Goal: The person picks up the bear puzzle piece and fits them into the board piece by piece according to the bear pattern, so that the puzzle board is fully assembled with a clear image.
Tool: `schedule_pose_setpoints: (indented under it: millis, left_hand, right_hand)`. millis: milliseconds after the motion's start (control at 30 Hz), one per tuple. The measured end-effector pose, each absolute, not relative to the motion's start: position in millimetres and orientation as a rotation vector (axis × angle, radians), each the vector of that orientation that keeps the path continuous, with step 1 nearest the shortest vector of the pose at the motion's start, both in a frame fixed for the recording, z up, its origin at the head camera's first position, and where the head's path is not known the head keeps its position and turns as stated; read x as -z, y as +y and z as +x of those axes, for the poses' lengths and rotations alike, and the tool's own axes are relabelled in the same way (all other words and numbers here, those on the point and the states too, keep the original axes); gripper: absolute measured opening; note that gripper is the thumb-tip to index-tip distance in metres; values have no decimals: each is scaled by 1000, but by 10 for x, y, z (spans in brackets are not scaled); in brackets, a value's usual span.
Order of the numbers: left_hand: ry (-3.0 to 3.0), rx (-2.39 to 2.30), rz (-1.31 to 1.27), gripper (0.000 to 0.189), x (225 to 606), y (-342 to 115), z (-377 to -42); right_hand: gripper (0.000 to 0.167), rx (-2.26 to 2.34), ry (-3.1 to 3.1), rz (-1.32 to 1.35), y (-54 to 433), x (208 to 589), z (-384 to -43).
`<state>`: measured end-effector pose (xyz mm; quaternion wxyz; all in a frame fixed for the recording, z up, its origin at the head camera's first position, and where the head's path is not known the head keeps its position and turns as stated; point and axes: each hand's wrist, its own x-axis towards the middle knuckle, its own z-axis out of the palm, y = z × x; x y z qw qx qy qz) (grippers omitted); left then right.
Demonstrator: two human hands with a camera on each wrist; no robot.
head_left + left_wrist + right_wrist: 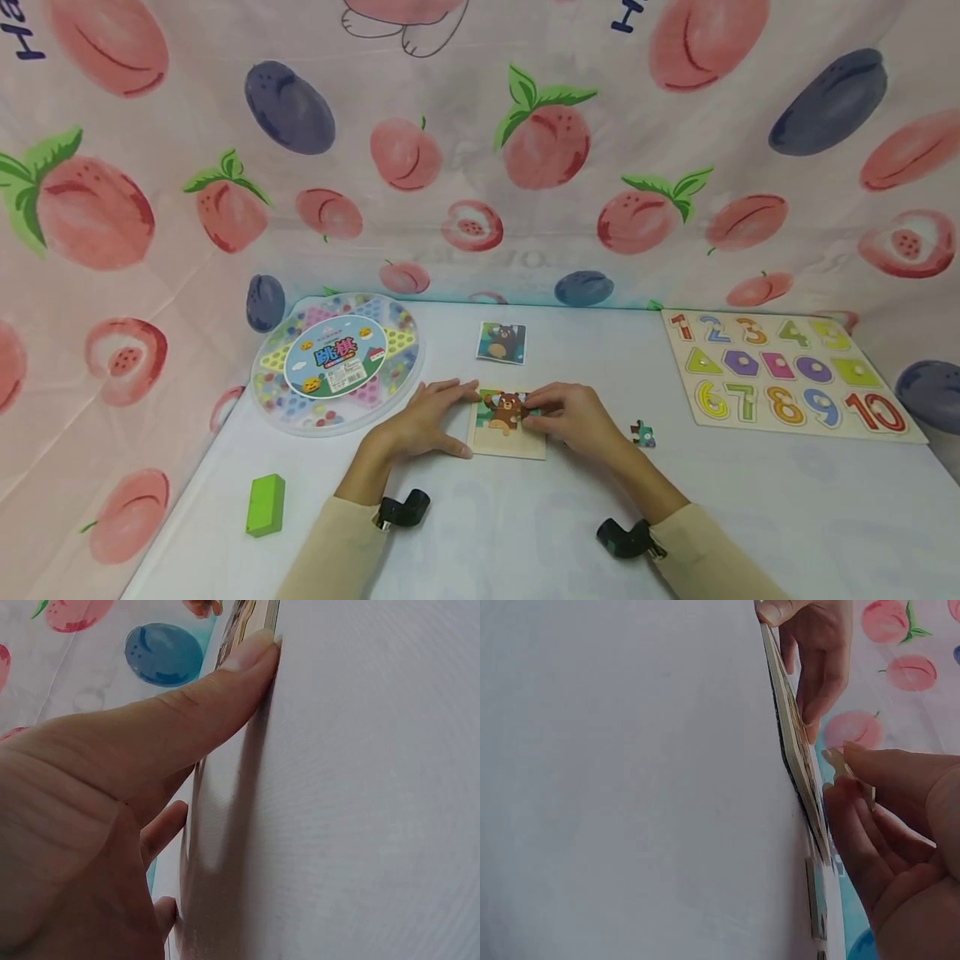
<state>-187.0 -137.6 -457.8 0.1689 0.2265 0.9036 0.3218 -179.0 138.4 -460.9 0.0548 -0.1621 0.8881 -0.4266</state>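
I see the bear jigsaw tray [507, 448] on the table [480, 542], part-filled, lower area bare. The right hand [576, 419] pinches a puzzle piece [838, 761] at its right side; the left hand [426, 419], thumb and fingers apart, touches its left edge. A loose piece [643, 434] farther right likely remains to fit.

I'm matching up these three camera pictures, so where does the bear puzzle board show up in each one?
Head: the bear puzzle board lies just below centre, between the left hand and right hand.
Left wrist: only part shows, at the top near the middle.
Right wrist: nearly edge-on, right of centre, slanting down from the top.
Shared landmark: the left hand, its thumb against the board's edge.
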Motion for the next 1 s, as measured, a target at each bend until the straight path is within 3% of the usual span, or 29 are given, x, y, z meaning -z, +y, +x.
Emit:
schedule_pose_setpoints:
  millis: [1000]
  left_hand:
    - [2563, -932, 662, 77, 4592, -1384, -1874]
  right_hand:
    - [12, 1057, 2851, -472, 1277, 4615, -1805]
